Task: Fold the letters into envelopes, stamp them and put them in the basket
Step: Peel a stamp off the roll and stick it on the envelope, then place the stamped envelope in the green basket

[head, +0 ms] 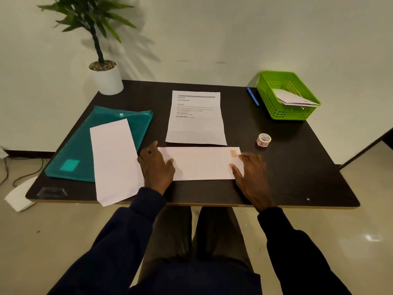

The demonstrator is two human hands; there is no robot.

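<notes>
Green basket (pixel 273 108), two o'clock, holds white envelopes (pixel 294 99) (count unclear). Teal folder (pixel 85 150), ten o'clock: contents hidden. Left hand (pixel 156 165), right hand (pixel 251 174): fingers (pixel 246 157) released, flat on stamped envelope (pixel 202 163).

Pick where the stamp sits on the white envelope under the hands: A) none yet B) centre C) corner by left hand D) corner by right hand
D: the small orange paper stamp sits on the far corner of the long white paper envelope, by the right hand.

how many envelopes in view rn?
3. Stamped envelope at front centre; blank envelope overlapping the teal folder; third envelope in the green basket, with possibly more stacked under it.
</notes>
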